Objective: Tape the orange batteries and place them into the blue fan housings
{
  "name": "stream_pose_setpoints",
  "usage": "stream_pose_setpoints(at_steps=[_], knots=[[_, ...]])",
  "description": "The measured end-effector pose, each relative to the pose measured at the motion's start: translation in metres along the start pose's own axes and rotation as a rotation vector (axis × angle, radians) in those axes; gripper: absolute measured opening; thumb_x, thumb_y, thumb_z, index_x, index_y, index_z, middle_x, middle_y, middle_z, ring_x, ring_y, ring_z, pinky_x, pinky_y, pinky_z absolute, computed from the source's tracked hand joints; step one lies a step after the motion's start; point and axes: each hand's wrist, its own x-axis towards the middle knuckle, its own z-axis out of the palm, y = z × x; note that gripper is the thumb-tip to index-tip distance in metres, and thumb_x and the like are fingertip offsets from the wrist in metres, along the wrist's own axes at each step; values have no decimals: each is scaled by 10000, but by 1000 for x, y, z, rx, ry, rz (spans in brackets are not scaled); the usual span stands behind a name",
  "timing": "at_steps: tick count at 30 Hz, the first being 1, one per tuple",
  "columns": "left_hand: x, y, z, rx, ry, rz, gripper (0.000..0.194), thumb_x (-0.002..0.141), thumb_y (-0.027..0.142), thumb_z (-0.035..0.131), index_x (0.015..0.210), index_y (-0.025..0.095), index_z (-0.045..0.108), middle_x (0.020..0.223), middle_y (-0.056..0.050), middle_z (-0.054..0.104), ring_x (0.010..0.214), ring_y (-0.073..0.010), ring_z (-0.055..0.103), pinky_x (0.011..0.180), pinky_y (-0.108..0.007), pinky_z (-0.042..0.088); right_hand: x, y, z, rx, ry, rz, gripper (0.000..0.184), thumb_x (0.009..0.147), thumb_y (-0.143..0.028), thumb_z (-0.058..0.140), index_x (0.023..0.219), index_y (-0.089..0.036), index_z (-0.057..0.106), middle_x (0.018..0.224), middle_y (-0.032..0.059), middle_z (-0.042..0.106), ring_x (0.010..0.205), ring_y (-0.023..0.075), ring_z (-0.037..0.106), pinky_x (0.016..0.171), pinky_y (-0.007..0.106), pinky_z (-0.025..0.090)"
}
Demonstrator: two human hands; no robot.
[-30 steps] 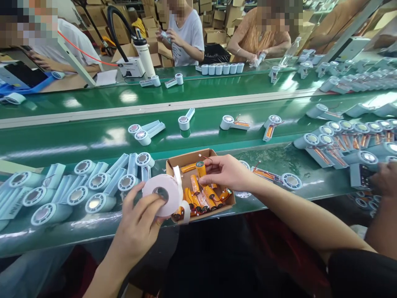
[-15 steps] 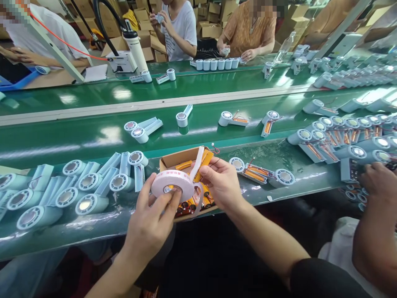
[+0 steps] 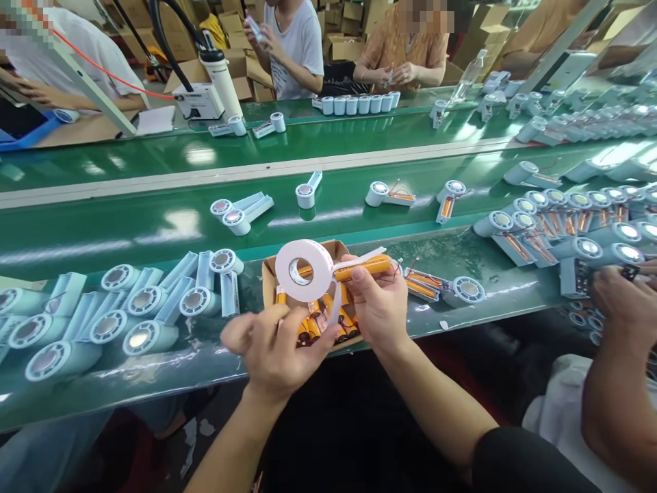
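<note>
My right hand is closed on an orange battery pack, with thin wires at its right end. A white tape strip lies along the pack's top. Left of the pack, the white roll of double-sided tape faces me, joined to the strip. My left hand is below the roll, off it, with fingers apart and partly blurred. Its thumb is near the end of a loose, curling tail; I cannot tell whether they touch. Beneath sits a cardboard box holding several orange battery packs.
Light-blue fan housings crowd the bench at left, and more at right. Others lie on the green conveyor belt. A co-worker's hand works at far right. People sit across the line beside a white fume-extractor-like unit.
My left hand has released the tape roll and dropped lower. The roll has turned to face me. My right hand has tilted the battery pack from upright to nearly level.
</note>
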Motion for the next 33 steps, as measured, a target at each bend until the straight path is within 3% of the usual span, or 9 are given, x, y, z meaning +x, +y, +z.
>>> stream_pose_setpoints(at_steps=[3,6,9,14,18,24,29,31,33], knots=[[-5,19,5,-25,-144,10,84,938,312,790,915,245,744,756,-33,656,841,-235,543,789,-428,384,1,-2,-3,-18,-9,-41,441,694,-475,999,911,-241,695,961,46,852,834,236,828,866,417,701],[-8,31,2,-247,-316,171,227,950,201,759,738,231,685,654,1,600,741,-188,539,739,-397,391,8,-10,-8,-40,14,-115,433,715,-486,988,905,-251,679,975,37,852,845,225,826,864,404,697],[-10,27,-7,-468,-423,316,282,979,383,769,755,231,690,658,9,598,691,-169,537,688,-359,420,14,-19,-14,-29,31,-139,433,703,-485,996,892,-250,684,966,33,851,848,218,821,854,391,693],[-7,11,-7,-158,-94,84,450,917,584,802,1137,199,727,962,-102,701,938,-272,588,843,-427,474,7,-23,-22,-46,-38,-75,463,685,-460,1019,894,-259,657,935,18,852,806,217,817,792,378,696],[-8,18,7,69,-71,44,496,874,512,863,1260,226,739,1060,-127,665,983,-296,527,853,-457,438,0,-22,-23,-28,-62,-41,471,675,-458,1017,893,-260,650,939,24,853,796,234,816,785,401,699],[-9,30,16,35,-29,32,565,903,345,835,1434,220,687,1255,-170,571,1134,-323,535,911,-461,471,-8,-15,-28,-15,-106,-113,396,756,-362,987,949,-260,657,1004,22,861,871,230,832,812,373,702],[3,43,18,-37,23,34,311,974,247,747,1264,135,738,1262,-201,611,1191,-330,522,987,-466,467,-2,-14,-30,-6,-65,-130,393,756,-365,988,943,-234,667,981,28,859,838,208,825,785,344,703],[7,43,14,-84,8,45,196,945,167,765,1140,177,765,1166,-152,678,1176,-311,531,1003,-453,460,23,-34,-36,19,-18,-187,395,720,-377,1008,918,-240,695,924,4,846,811,196,819,770,330,707],[11,35,9,-117,-17,48,148,913,116,783,1003,233,769,1077,-101,722,1199,-303,536,1014,-445,449,55,-62,-46,55,80,-367,380,717,-415,1003,926,-266,722,946,-17,829,858,184,819,804,318,710]])
